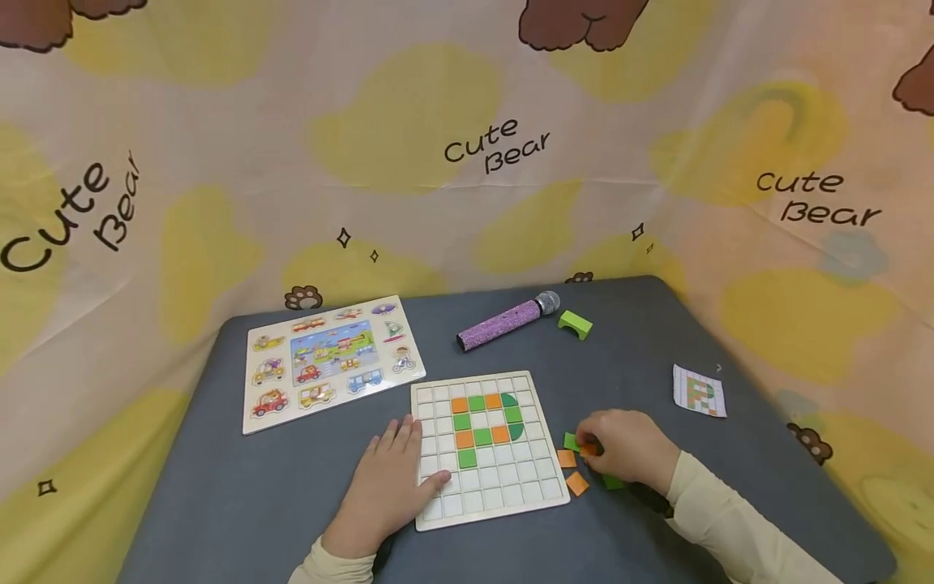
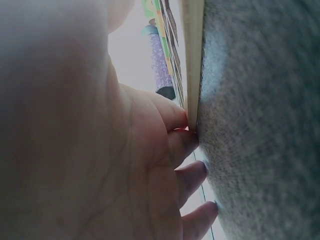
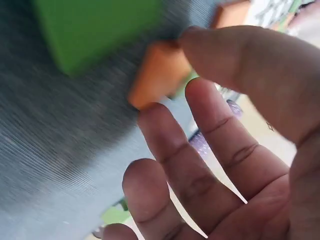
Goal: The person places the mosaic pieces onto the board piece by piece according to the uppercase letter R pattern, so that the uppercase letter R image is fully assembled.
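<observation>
Head view. Left hand (image 1: 390, 478) lies loose along the left edge of the board (image 1: 503, 503), fingers straight, thumb over the grid, grasping nothing. Board sits flat on the grey table (image 1: 219, 487); orange, green and dark green set tiles (image 1: 482, 437) form a P on its white grid, the dark green ones rounded at the right. Right hand (image 1: 623, 444), just right of the board, pinches an orange tile (image 1: 588, 450) between thumb and fingers. Loose tiles (image 1: 577, 484) near it: two orange by the board's right edge, green ones beside and under the hand. Farther right, a card (image 1: 699, 392) with a printed P pattern. Behind the board, a purple microphone (image 1: 503, 324) and a green arch block (image 1: 576, 324); to the left, a vehicle puzzle (image 1: 259, 349). Patterned cloth (image 1: 409, 97) behind all.

Left wrist view. Fingers spread slightly; fingertips at the board's side edge and the table. Microphone shows beyond.

Right wrist view. Thumb and fingertips meet the orange tile, which is tilted above the table. A blurred green tile (image 3: 97, 30) near the camera; little finger partly cut off by the frame.
</observation>
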Motion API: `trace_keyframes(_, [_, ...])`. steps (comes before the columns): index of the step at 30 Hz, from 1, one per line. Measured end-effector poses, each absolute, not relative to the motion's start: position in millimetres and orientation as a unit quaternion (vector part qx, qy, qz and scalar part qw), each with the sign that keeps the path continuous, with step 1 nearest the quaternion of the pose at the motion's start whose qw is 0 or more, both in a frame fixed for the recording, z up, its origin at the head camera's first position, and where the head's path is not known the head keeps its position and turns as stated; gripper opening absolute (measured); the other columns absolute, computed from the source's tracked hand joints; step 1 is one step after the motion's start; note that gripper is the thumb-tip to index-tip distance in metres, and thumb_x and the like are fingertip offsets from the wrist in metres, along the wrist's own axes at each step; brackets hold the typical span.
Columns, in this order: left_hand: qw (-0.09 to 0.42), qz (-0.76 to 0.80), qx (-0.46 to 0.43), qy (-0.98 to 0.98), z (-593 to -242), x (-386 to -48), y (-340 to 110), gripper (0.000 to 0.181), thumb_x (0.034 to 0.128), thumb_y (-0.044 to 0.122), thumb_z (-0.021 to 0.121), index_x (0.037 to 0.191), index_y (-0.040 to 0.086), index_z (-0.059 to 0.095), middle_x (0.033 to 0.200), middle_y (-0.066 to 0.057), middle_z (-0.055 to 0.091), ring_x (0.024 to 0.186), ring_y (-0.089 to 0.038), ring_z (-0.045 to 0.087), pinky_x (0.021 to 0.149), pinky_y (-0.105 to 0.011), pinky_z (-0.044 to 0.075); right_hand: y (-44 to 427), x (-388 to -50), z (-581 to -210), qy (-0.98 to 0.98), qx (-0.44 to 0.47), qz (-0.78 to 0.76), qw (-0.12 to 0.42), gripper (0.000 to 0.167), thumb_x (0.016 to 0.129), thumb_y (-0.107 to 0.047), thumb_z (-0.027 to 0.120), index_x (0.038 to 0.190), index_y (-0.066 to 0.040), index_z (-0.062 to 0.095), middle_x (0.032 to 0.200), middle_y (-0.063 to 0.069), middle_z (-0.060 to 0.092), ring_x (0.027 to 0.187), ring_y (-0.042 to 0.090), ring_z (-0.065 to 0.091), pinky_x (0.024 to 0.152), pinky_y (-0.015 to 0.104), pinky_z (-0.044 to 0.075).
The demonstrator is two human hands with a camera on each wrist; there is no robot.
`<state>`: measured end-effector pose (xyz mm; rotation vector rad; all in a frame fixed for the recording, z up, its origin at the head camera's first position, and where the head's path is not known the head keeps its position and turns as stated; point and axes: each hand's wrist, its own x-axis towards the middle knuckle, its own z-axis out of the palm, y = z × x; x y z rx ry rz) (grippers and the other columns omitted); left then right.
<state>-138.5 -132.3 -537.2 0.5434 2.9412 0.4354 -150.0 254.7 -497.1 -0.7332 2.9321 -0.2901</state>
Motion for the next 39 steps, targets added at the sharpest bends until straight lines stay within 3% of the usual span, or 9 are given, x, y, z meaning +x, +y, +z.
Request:
trace_keyframes(7, [0.068,0.152,0.178,0.970,-532.4,-137.0,-133.2,0.095,0.1011,0.064,0.062,0.161,-0.006,0.040,0.166,-0.025,0.039,0.154,-0.046,0.033,0.120,-0.065,0.031,254.0,-147.8,-496.4,0.970,-0.226,-0.083,0.024,0.024,0.080,-0.014,0.089,0.080,-0.027,0.069,0.074,-0.017,0.052,0.062,0.004,0.044,0.056,0.027,0.042])
trace_keyframes(12, [0.071,0.152,0.176,0.970,-533.3,-137.2,-135.7,0.095,0.1013,0.065,0.061,0.162,-0.005,0.039,0.167,-0.024,0.038,0.154,-0.046,0.032,0.120,-0.065,0.031,229.1,-151.0,-491.4,0.955,-0.274,-0.110,-0.018,0.020,0.080,-0.017,0.091,0.081,-0.026,0.072,0.079,-0.017,0.060,0.064,0.002,0.046,0.057,0.024,0.045])
trace_keyframes(18, [0.066,0.156,0.177,0.969,-536.8,-138.0,-137.5,0.096,0.1013,0.067,0.058,0.162,-0.005,0.039,0.167,-0.023,0.037,0.155,-0.045,0.032,0.121,-0.065,0.031,181.4,-157.7,-494.1,0.934,-0.337,-0.119,0.002,0.010,0.086,-0.024,0.088,0.085,-0.024,0.078,0.082,-0.016,0.065,0.069,0.002,0.051,0.064,0.026,0.051])
trace_keyframes(24, [0.061,0.159,0.178,0.969,-536.3,-136.9,-135.1,0.096,0.1011,0.067,0.058,0.161,-0.005,0.041,0.167,-0.023,0.038,0.155,-0.044,0.033,0.121,-0.063,0.031,150.2,-163.3,-501.0,0.921,-0.376,-0.106,0.009,0.007,0.088,-0.024,0.086,0.086,-0.023,0.080,0.081,-0.016,0.065,0.069,0.002,0.051,0.062,0.024,0.048])
trace_keyframes(32, [0.056,0.155,0.182,0.969,-532.9,-136.5,-128.9,0.094,0.1010,0.066,0.059,0.160,-0.006,0.042,0.166,-0.022,0.040,0.154,-0.043,0.034,0.121,-0.062,0.032,135.3,-167.5,-508.5,0.911,-0.402,-0.089,-0.009,0.003,0.089,-0.021,0.086,0.089,-0.023,0.084,0.090,-0.015,0.072,0.078,0.004,0.064,0.072,0.026,0.056])
trace_keyframes(39, [0.057,0.148,0.176,0.971,-535.3,-137.7,-133.5,0.096,0.1002,0.067,0.060,0.160,-0.006,0.042,0.165,-0.023,0.040,0.154,-0.044,0.035,0.120,-0.062,0.033,125.3,-169.7,-508.4,0.902,-0.424,-0.082,-0.010,0.010,0.090,-0.017,0.088,0.094,-0.026,0.087,0.093,-0.015,0.074,0.083,0.005,0.067,0.074,0.023,0.056])
